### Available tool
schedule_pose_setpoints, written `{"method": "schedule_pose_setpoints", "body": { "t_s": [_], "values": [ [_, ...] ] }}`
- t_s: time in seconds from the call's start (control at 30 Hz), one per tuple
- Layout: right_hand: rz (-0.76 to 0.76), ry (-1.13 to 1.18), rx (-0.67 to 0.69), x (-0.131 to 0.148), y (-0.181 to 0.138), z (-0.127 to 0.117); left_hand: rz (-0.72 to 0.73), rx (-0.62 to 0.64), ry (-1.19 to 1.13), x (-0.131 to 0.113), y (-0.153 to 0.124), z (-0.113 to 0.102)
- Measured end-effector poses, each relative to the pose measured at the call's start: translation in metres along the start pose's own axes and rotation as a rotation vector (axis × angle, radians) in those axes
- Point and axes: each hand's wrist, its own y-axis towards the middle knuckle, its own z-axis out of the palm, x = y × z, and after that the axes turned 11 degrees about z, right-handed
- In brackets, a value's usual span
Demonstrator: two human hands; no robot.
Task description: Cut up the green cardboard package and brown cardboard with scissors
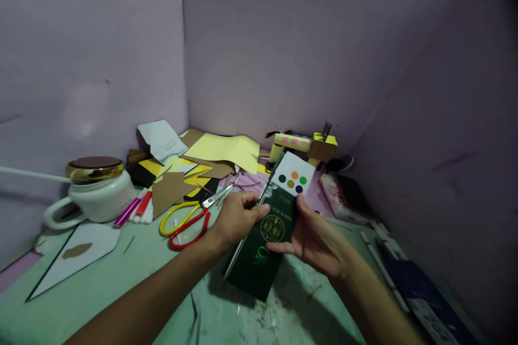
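A dark green printed carton [259, 264] with gold and green lettering is held tilted above the table between both hands. Its top end is a white flap [293, 168] with several coloured dots. My left hand [238, 216] pinches the carton's left edge, thumb on the front face. On the right edge, my right hand [318, 240] grips it with the thumb near the dots and a finger across the lower front; the other fingers are partly hidden behind. Just left of my left hand lie scissors [190, 221] with one yellow and one red handle, blades pointing toward the carton.
A white mug [99, 197] with a gold-rimmed lid stands at left, beside markers [143, 205]. Yellow paper [224, 150] and brown card scraps [172, 194] pile up behind. A small box with sticks [325, 146] stands at the back, a pencil case [334, 194] at right. Walls enclose the table.
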Motion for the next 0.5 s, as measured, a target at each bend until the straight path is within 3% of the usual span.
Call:
{"method": "schedule_pose_setpoints", "body": {
  "t_s": [0.17, 0.3, 0.4, 0.5],
  "values": [
    [0.005, 0.015, 0.038, 0.007, 0.0, -0.01, -0.029, 0.084, 0.202, -0.005, 0.003, -0.011],
    [-0.059, 0.034, 0.133, 0.016, -0.008, -0.024, -0.062, 0.078, 0.535, -0.017, 0.003, -0.047],
    [-0.097, 0.074, 0.133, 0.02, -0.014, -0.034, -0.09, 0.043, 0.858, -0.014, -0.003, -0.08],
    [-0.148, 0.149, 0.076, 0.024, -0.018, -0.041, -0.187, 0.162, 1.064, 0.001, -0.015, -0.1]
  ]
}}
